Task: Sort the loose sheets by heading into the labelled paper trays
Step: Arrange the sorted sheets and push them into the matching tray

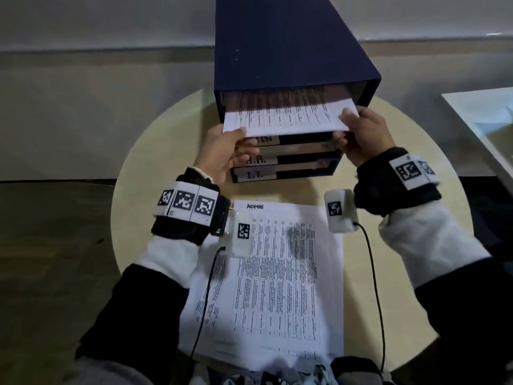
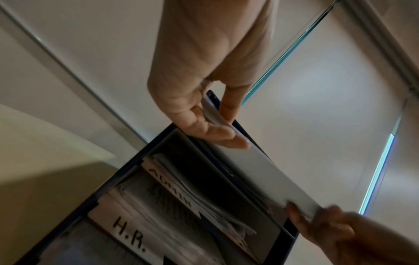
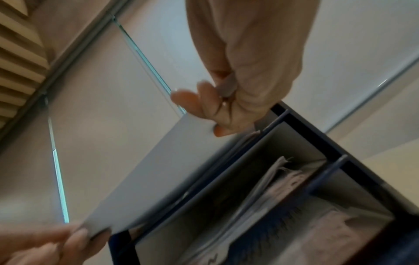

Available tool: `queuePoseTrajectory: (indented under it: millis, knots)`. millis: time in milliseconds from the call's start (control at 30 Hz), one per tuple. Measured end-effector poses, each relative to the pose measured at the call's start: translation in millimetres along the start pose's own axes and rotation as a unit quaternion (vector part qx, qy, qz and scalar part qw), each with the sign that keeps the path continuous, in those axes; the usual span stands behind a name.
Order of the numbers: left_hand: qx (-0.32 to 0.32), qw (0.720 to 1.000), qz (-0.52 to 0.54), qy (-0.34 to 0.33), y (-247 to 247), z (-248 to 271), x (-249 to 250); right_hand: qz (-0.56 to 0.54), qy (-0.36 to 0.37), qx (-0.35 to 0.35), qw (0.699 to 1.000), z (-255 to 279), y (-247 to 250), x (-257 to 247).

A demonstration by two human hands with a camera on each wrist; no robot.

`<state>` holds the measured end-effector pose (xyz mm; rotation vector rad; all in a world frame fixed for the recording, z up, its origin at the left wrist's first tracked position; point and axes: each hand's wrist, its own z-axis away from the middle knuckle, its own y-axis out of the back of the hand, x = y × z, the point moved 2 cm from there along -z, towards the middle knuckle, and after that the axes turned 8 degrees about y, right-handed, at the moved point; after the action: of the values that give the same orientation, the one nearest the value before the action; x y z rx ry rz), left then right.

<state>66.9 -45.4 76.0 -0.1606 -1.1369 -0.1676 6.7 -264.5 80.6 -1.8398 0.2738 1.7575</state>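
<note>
A printed sheet (image 1: 286, 115) lies half inside the top slot of the dark blue tray unit (image 1: 277, 45). My left hand (image 1: 230, 151) pinches its near left corner, thumb on top. My right hand (image 1: 361, 134) pinches the near right corner. Under the sheet are three labelled trays: one reading "…IN" (image 1: 262, 139), partly covered, then "H.R." (image 1: 259, 160) and "I.T." (image 1: 255, 175). In the left wrist view my left hand (image 2: 204, 116) holds the sheet (image 2: 260, 175) above the "ADMIN" label (image 2: 170, 184). In the right wrist view my right hand (image 3: 226, 107) grips the sheet (image 3: 170, 170).
A stack of loose printed sheets (image 1: 277, 273), the top one headed "ADMIN", lies on the round pale table (image 1: 144, 162) between my forearms. The trays hold papers (image 3: 278, 181). A white surface (image 1: 483, 115) stands at the right. Black cables hang from both wrist cameras.
</note>
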Motion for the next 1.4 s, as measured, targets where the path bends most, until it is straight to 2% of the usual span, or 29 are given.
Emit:
queuePoseTrajectory:
  millis: [100,300,433,500,600,767,900,1067,1233,1300,1400]
  knots:
    - [0.010,1.000,0.003,-0.014,-2,-4,9,-0.017,-0.010,0.002,1.000,-14,-9,-8]
    - [0.012,0.998,-0.058,-0.013,-11,-16,17,-0.014,-0.008,0.055,0.998,-35,-19,-3]
    - [0.006,0.994,-0.107,-0.009,-19,-26,21,0.112,0.052,0.056,0.991,-33,-18,1]
    - [0.015,0.992,-0.129,0.002,-20,-33,22,0.245,0.107,0.056,0.962,-25,-15,4]
    - [0.039,0.982,-0.183,0.020,-22,-40,25,0.435,0.163,-0.002,0.885,-17,-21,11]
    - [0.027,0.968,-0.248,0.029,-27,-43,30,0.548,0.188,-0.104,0.809,-19,-48,14]
    - [0.010,0.971,-0.237,0.023,-28,-44,26,0.600,0.167,-0.126,0.772,-26,-61,14]
    - [0.029,0.985,-0.169,-0.031,-19,-40,8,0.614,0.147,-0.143,0.762,-31,-63,18]
    - [0.100,0.977,-0.119,-0.143,-7,-24,-22,0.577,0.216,-0.159,0.772,-20,-55,30]
    - [0.139,0.976,-0.112,-0.127,1,-24,-41,0.547,0.245,-0.148,0.787,-5,-51,36]
    - [0.166,0.978,-0.124,-0.038,16,-31,-77,0.519,0.257,-0.154,0.800,19,-44,55]
